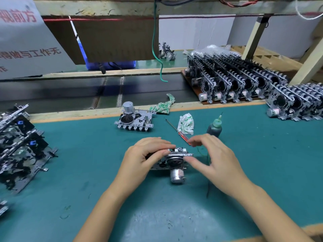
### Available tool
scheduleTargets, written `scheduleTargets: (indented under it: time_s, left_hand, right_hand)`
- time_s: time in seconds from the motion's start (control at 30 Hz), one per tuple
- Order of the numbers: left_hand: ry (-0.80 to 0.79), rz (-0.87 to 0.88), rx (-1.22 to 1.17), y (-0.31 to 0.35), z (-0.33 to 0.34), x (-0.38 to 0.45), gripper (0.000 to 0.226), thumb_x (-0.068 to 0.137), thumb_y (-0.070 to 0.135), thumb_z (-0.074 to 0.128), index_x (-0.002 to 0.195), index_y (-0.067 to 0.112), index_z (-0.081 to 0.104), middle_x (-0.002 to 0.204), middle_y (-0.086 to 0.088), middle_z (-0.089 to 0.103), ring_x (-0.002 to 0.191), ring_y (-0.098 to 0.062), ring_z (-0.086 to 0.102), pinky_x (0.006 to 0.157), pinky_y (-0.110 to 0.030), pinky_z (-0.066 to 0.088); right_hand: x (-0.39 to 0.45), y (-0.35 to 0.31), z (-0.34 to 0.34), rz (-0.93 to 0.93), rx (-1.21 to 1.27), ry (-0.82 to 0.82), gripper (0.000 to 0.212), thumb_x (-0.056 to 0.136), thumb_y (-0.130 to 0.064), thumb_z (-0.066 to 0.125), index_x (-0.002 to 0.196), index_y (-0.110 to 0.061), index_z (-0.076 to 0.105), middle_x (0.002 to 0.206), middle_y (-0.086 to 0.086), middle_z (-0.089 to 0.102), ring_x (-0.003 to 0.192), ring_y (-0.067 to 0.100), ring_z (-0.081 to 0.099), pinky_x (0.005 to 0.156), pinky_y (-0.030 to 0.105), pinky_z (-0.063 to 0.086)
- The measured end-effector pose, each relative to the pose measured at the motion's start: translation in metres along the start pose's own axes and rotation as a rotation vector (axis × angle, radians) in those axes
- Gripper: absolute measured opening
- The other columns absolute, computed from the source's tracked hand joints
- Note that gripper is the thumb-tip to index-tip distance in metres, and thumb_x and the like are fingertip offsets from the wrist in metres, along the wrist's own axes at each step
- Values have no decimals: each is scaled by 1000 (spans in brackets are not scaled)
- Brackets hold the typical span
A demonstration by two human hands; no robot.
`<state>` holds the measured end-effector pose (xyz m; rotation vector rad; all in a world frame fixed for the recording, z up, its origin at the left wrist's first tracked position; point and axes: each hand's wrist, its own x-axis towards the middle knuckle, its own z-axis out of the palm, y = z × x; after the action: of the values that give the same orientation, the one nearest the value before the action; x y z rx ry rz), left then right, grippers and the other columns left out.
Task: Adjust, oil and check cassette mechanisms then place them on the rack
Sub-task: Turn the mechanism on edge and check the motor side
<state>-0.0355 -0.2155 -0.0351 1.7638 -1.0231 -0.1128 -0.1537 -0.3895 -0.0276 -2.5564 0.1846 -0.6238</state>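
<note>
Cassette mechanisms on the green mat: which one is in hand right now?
The cassette mechanism nearest the camera, motor toward the person; the left hand grips it. The loose one beyond lies flat, untouched.

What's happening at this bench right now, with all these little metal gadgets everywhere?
A person is working on a cassette mechanism on the green mat. The left hand grips its left end, while the right hand hovers by its right side, fingers spread. A red-handled screwdriver and a green oil bottle lie just beyond. Another mechanism waits farther back, and rows of them fill the rack on the right.
</note>
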Motion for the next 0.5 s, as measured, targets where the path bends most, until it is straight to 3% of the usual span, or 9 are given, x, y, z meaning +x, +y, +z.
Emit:
scheduleTargets:
  time_s: [0.1, 0.2, 0.3, 0.4, 0.5]
  left_hand:
    - [27, -16, -3, 4, -7, -2, 18, 79, 37, 62, 95, 43, 68, 105, 26, 65, 105, 4, 57, 87, -8, 38]
    - [79, 21, 123, 6, -16, -3, 11, 76, 38, 65, 84, 37, 72, 93, 19, 66, 93, -2, 58, 78, -9, 40]
    - [77, 59, 275, 7, -21, -3, 13, 78, 40, 63, 82, 33, 74, 81, 18, 59, 83, -1, 52, 71, -11, 37]
    - [31, 100, 340, 6, -24, -2, 19, 84, 40, 62, 84, 26, 74, 83, 18, 56, 82, 4, 50, 69, -8, 34]
    - [15, 132, 346, 7, -23, -1, 19, 85, 36, 62, 85, 22, 74, 83, 17, 54, 79, 5, 49, 68, -8, 35]
  right_hand:
    - [14, -13, -5, -143, -96, -2, 39, 84, -59, 43, 88, -22, 55, 81, -14, 53, 79, 6, 50, 65, 27, 40]
    - [33, -26, -7, -284, -269, -96, 41, 85, -59, 42, 77, -19, 43, 67, -7, 54, 64, 17, 51, 51, 29, 32]
    - [48, -26, -5, -396, -377, -162, 41, 87, -53, 55, 75, -20, 35, 59, -1, 56, 54, 25, 53, 47, 28, 29]
    - [54, -23, -5, -466, -462, -268, 41, 91, -56, 46, 74, -20, 39, 62, 1, 60, 57, 27, 56, 50, 29, 23]
    - [50, -18, -12, -526, -425, -199, 37, 86, -42, 65, 63, -17, 50, 49, -1, 56, 43, 23, 51, 47, 23, 20]
